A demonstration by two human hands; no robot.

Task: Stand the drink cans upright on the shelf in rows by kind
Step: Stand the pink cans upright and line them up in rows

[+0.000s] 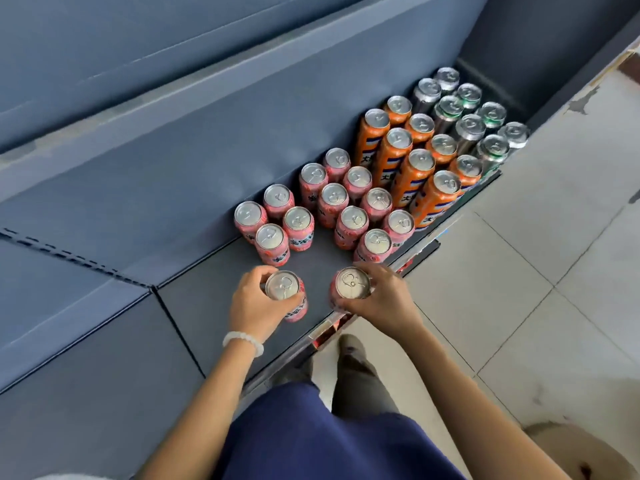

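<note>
Left hand (254,306) has fingers and thumb curled round the upper body of a pink printed aluminium can (287,294), upright on the smooth dark grey shelf board (207,306), near the front edge. Right hand (379,296) grips a second pink aluminium can (348,285) the same way, fingers wrapped below the rim; also upright, can't tell if its base touches the board. Both lids are bare brushed metal, round, with pull tabs. Just behind them: a block of matching short pink cylindrical cans (341,206), all upright in rough rows, the leftmost four set slightly apart. Next block to the right: taller slim orange cans with blue and white stripes (412,171), two rows. Far right corner: silver cans with green trim (467,112), packed close. White beaded bracelet (243,342) on the left wrist. Matte blue-grey back panel (173,150) behind the shelf. Pale scuffed floor tiles (536,254) to the right.
</note>
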